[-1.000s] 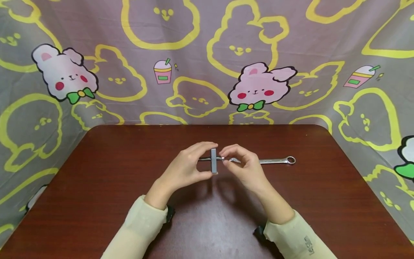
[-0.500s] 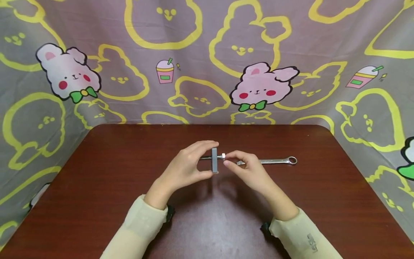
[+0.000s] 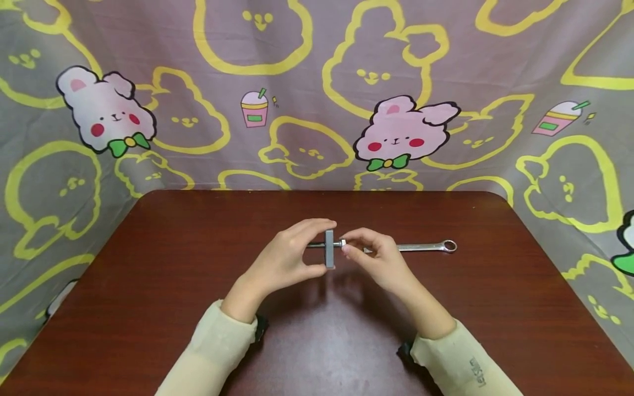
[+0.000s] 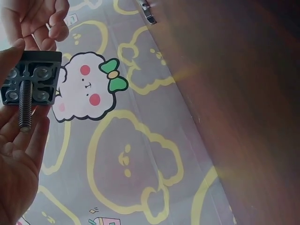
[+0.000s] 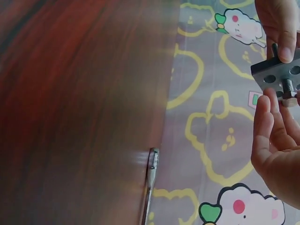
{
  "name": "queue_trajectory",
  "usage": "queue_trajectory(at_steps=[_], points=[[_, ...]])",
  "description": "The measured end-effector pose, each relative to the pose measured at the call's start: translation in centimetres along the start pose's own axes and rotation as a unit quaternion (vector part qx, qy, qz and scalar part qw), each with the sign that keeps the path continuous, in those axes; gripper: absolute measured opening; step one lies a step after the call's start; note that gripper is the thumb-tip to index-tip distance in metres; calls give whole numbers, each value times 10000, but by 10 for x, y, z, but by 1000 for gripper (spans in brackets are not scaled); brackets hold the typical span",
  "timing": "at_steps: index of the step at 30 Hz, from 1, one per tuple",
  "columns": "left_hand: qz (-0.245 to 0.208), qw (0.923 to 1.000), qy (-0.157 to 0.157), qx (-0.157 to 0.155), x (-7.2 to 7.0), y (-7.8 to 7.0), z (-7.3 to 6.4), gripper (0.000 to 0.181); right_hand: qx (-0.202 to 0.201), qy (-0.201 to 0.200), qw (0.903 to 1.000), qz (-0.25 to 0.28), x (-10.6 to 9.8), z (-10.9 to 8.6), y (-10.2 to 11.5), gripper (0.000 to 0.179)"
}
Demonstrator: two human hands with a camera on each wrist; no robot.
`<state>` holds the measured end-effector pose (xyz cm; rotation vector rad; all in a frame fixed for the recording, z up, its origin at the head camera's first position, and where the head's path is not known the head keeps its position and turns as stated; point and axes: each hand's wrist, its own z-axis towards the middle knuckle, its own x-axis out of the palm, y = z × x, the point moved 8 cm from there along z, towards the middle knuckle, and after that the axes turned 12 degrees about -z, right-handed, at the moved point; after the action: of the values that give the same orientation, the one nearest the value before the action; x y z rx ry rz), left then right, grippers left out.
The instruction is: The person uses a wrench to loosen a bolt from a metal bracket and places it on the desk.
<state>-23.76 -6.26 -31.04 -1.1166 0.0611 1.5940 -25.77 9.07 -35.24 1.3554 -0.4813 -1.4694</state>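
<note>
My left hand (image 3: pixel 282 253) holds a square grey plate (image 3: pixel 329 250) on edge between thumb and fingertips, above the table. Through its middle runs a threaded metal bolt (image 4: pixel 25 105), its bare end pointing left toward the palm. The left wrist view shows the ribbed back of the plate, with round recesses near the corners. At the right end of the bolt is a hex piece (image 3: pixel 343 242); whether head or nut, I cannot tell. The thumb and fingertips of my right hand (image 3: pixel 378 256) pinch that hex piece. The plate's holed, smoother face appears in the right wrist view.
Behind the right hand a silver combination wrench (image 3: pixel 423 247) lies on the dark red-brown table (image 3: pixel 198 220), ring end to the right and its left end partly hidden. A patterned curtain (image 3: pixel 297 143) hangs around the table's back and sides.
The right fingers were loose around the bolt's right end a second ago, drew back slightly to the right, and now pinch the hex piece. The left hand keeps its hold on the plate.
</note>
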Motion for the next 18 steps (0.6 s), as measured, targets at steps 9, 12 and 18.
queue_trajectory(at_steps=[9,12,18], points=[[-8,9999,67,-79,3,3,0,71,-295,-319,9987,248,-5,-3,14,18],[-51,9999,67,-96,3,4,-1,71,-425,-326,9978,392,-6,-5,18,17],[-39,9999,35,-103,2,4,0,70,-687,-393,9949,622,-9,-8,24,14]])
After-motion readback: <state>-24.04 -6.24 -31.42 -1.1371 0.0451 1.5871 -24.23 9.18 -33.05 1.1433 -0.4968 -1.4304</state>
